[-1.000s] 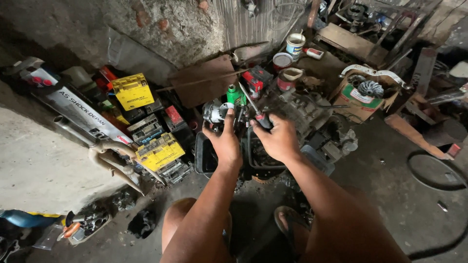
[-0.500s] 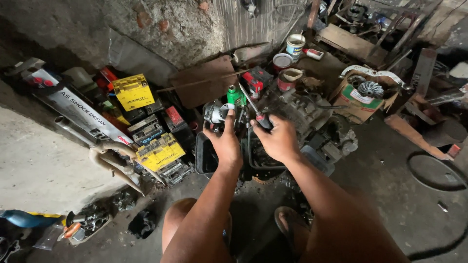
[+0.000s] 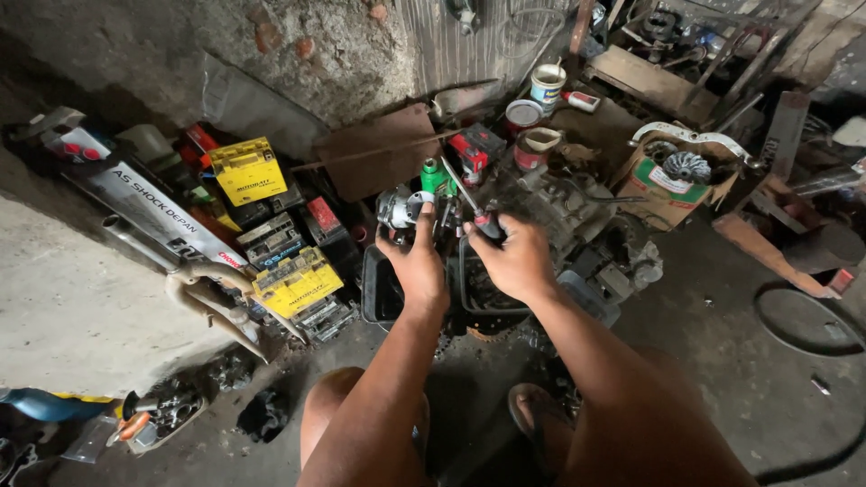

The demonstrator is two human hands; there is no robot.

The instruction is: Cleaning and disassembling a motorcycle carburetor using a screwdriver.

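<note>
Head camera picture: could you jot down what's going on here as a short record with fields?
Setting: a cluttered workshop floor beside a rough wall
Left hand: rests on a silver metal part of the engine
Right hand: grips a screwdriver with a red and black handle, its shaft angled up and to the left
Work piece: a grimy engine block over a black tray
To the left: yellow boxes and exhaust pipes
Behind: paint cans and a cardboard box holding a metal part
</note>
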